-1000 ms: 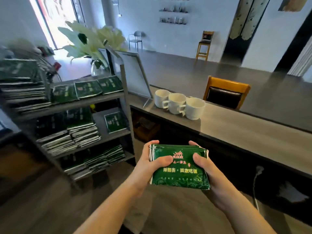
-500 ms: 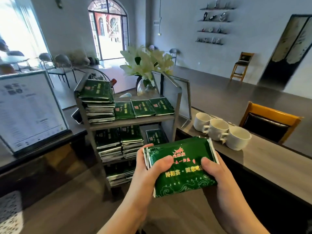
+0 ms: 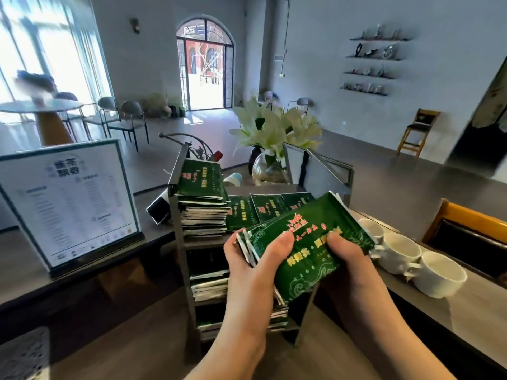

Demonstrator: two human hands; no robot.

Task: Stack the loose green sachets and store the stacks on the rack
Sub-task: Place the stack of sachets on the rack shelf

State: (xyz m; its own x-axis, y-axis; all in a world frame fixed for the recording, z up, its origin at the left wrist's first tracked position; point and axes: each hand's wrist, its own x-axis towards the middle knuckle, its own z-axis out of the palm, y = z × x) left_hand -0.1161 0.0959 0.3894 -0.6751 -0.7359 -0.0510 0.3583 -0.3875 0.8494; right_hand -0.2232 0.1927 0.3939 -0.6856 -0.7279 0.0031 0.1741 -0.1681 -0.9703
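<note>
Your left hand point(image 3: 255, 272) and right hand point(image 3: 348, 259) both clamp one stack of green sachets point(image 3: 307, 242), thumbs pressed on its top face, tilted in front of the rack point(image 3: 178, 215); the number of sachets in it cannot be told. On the rack's top shelf stand one tall pile of sachets point(image 3: 201, 204) at the left and three low piles point(image 3: 263, 208) side by side to its right; the lower shelves hold more piles, partly hidden by your hands. Three white cups point(image 3: 400, 253) stand in a row on the grey counter point(image 3: 466, 311). One framed menu card point(image 3: 68, 201) stands on the dark counter at left. One vase of white lilies point(image 3: 274, 138) stands behind the rack. The room has an arched door point(image 3: 205, 64), chairs and four wall shelves point(image 3: 370, 61).
</note>
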